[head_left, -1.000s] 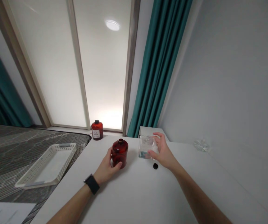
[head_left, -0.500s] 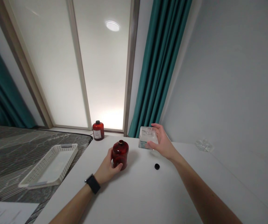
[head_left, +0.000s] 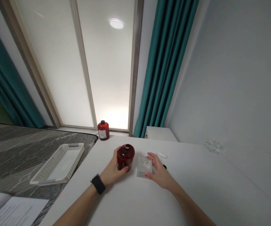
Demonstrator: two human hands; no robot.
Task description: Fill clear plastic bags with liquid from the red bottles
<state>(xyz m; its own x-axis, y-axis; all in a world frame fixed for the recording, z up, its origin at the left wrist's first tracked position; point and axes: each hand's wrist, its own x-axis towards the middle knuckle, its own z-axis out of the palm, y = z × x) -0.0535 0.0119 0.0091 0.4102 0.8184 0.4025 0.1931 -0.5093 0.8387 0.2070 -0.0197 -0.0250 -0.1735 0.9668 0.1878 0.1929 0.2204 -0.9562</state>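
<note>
My left hand (head_left: 114, 168) is wrapped round a dark red, see-through bottle (head_left: 126, 158). Its neck is uncapped and leans a little to the right. Beside it, my right hand (head_left: 160, 172) grips a clear, square glass bottle (head_left: 144, 166) by its right side, thumb in front and fingers behind. A small gap separates the two bottles. Whether the clear one rests on the table, I cannot tell. Partly hidden behind my right hand is a black cap (head_left: 165, 166). Just beyond that hand lies a slim, clear-white object (head_left: 161, 155) of unclear kind.
A second red bottle (head_left: 103, 130), labelled and black-capped, stands at the white table's (head_left: 135, 204) far left corner. Crumpled clear plastic (head_left: 214, 146) lies at right by the wall. Left of the table are a white basket (head_left: 37, 182) and an open booklet (head_left: 19, 208) on a grey striped surface.
My right hand has brought the clear bottle down and nearer, close to the red bottle. The slim clear-white object and a white cabinet behind the table now show. The view has shifted slightly.
</note>
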